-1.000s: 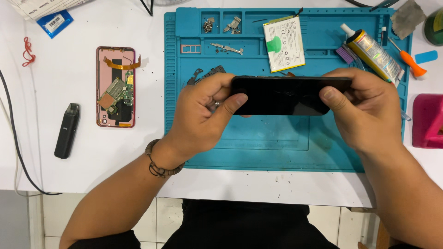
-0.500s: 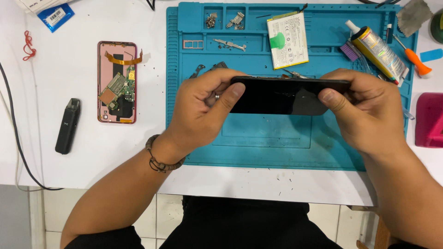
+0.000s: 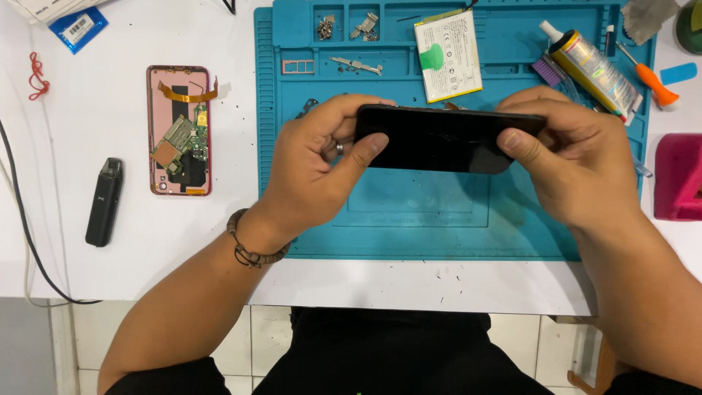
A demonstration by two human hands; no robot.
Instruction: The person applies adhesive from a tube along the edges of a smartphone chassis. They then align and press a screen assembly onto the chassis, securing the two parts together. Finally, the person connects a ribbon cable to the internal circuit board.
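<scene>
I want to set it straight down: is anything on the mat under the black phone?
Nothing visible: below the flat black phone screen, held by left hand and right hand, the teal silicone mat shows bare.

A white table [image 3: 146, 241] carries everything; beneath both hands lies a teal repair mat [image 3: 453, 227], its far trays holding small screws [image 3: 325, 28], a phone battery [image 3: 447, 55] beyond the hands, and a glue tube [image 3: 592, 66] above the right hand [image 3: 578, 172]; well to the left of the left hand [image 3: 311, 175] lies an opened pink phone body [image 3: 179, 130]; farther left, a black stick-shaped device [image 3: 104, 202]; right of the right hand, a pink box [image 3: 680, 177].
</scene>
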